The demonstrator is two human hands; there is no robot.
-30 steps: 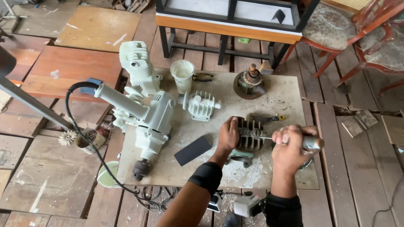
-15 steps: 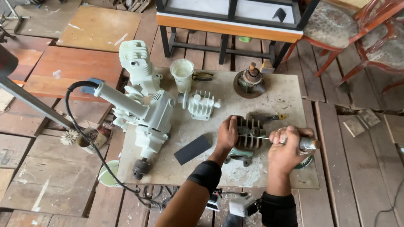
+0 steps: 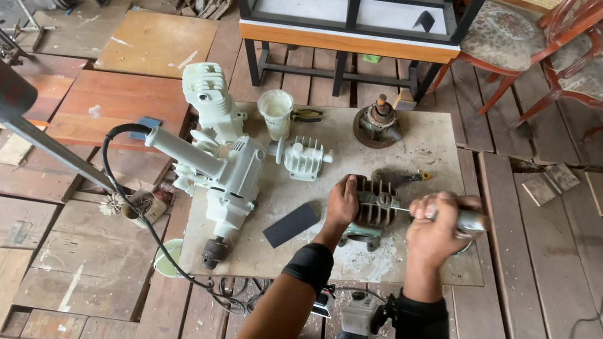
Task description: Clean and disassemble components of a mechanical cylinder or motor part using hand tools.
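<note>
My left hand (image 3: 342,201) grips the left side of a dark finned engine cylinder (image 3: 377,201) lying on a pale mat (image 3: 421,151) on the wooden floor. My right hand (image 3: 436,227) is closed around the handle of a metal tool (image 3: 472,222) whose thin shaft runs into the cylinder from the right. A greenish metal part (image 3: 363,235) sits under the cylinder. Both wrists wear black bands.
On the mat lie a white power drill (image 3: 230,185) with a black cord, a white engine casing (image 3: 208,101), a white cup (image 3: 275,112), a small white finned part (image 3: 305,156), a round rusty part (image 3: 377,125) and a black rectangular pad (image 3: 290,224). A table frame (image 3: 347,41) and chairs (image 3: 531,44) stand beyond.
My right hand with the tool has shifted slightly left and down toward the cylinder. My left hand stays on the cylinder.
</note>
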